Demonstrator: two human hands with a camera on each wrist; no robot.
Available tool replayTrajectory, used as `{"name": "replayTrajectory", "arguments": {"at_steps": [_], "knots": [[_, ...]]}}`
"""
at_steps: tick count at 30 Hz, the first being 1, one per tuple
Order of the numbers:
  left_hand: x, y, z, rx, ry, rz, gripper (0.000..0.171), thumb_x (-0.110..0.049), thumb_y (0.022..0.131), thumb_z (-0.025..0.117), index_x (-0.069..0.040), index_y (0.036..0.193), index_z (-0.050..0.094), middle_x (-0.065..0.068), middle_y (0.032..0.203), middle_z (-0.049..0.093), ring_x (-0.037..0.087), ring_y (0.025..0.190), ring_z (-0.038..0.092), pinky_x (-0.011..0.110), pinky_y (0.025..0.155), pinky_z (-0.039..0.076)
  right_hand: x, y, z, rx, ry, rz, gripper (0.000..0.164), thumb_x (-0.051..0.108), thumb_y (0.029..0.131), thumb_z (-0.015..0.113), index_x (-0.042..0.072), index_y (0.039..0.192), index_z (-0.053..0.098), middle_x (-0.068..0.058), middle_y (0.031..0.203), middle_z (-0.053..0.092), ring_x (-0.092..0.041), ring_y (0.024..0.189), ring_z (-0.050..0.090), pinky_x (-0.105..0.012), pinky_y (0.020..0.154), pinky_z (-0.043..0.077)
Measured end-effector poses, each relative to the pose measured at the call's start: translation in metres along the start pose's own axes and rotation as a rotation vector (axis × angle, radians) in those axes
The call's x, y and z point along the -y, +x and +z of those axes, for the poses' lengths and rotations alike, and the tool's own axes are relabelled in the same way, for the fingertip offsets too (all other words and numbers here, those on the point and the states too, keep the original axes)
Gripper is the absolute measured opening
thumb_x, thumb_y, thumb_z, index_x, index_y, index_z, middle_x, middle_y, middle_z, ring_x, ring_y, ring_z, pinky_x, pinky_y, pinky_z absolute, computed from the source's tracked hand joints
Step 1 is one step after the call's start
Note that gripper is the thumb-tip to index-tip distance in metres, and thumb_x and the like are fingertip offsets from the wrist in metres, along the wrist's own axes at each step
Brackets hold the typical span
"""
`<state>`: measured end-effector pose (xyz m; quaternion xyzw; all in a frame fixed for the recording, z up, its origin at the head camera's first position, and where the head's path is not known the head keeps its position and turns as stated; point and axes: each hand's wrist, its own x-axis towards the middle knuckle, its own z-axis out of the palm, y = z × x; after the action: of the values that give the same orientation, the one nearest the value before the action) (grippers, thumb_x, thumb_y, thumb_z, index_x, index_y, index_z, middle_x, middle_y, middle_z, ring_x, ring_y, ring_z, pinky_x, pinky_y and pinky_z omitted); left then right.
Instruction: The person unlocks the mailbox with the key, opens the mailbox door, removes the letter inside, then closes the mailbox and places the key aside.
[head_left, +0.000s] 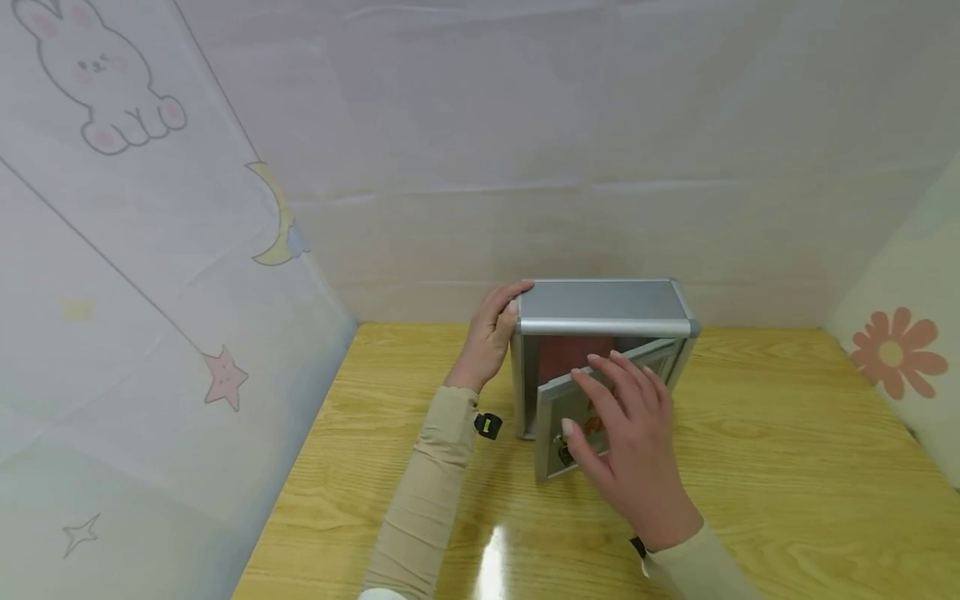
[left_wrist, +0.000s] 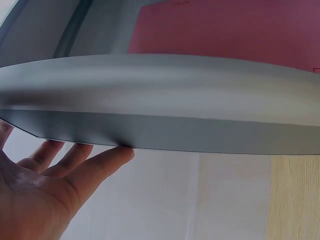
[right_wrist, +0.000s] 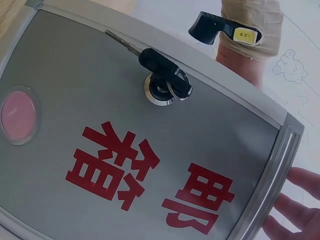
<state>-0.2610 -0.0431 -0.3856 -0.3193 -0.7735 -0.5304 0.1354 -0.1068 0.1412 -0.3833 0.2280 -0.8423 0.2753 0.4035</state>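
Note:
A grey metal mailbox stands on the wooden table with its front door swung partly outward. The door bears red characters, and a key sits in its round lock. My left hand rests against the mailbox's upper left side, its fingers extended along the panel's edge. At the door's top edge is my right hand, with fingers spread and touching the edge; its thumb is held apart near the lock. Inside the mailbox shows a red sheet.
The wood-grain table runs up to a pale cloth backdrop behind and at both sides. The mailbox stands near the table's rear edge. A pink round disc is on the door. A black wrist strap sits at my left cuff.

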Motion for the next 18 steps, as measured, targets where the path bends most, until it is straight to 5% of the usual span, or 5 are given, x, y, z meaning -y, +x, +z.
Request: {"name": "replayTrajectory", "arguments": {"at_steps": [9, 18], "knots": [[-0.001, 0.0, 0.0, 0.01, 0.005, 0.01, 0.057, -0.054, 0.101, 0.027, -0.02, 0.141, 0.047, 0.004, 0.135, 0.047, 0.017, 0.117, 0.047, 0.038, 0.098, 0.039, 0.005, -0.014, -0.022, -0.052, 0.067, -0.018, 0.051, 0.045, 0.098, 0.043, 0.001, 0.114, 0.064, -0.018, 0.126, 0.056, -0.038, 0.125, 0.042, -0.054, 0.105, 0.019], [0.001, 0.001, 0.0, -0.005, -0.006, -0.008, 0.058, -0.057, 0.1, 0.028, -0.021, 0.14, 0.049, 0.002, 0.136, 0.046, 0.017, 0.116, 0.047, 0.038, 0.096, 0.04, 0.007, -0.022, -0.053, -0.098, 0.187, -0.042, 0.053, 0.039, 0.099, 0.047, -0.011, 0.106, 0.062, -0.026, 0.12, 0.057, -0.036, 0.126, 0.044, -0.034, 0.109, 0.028]]}}
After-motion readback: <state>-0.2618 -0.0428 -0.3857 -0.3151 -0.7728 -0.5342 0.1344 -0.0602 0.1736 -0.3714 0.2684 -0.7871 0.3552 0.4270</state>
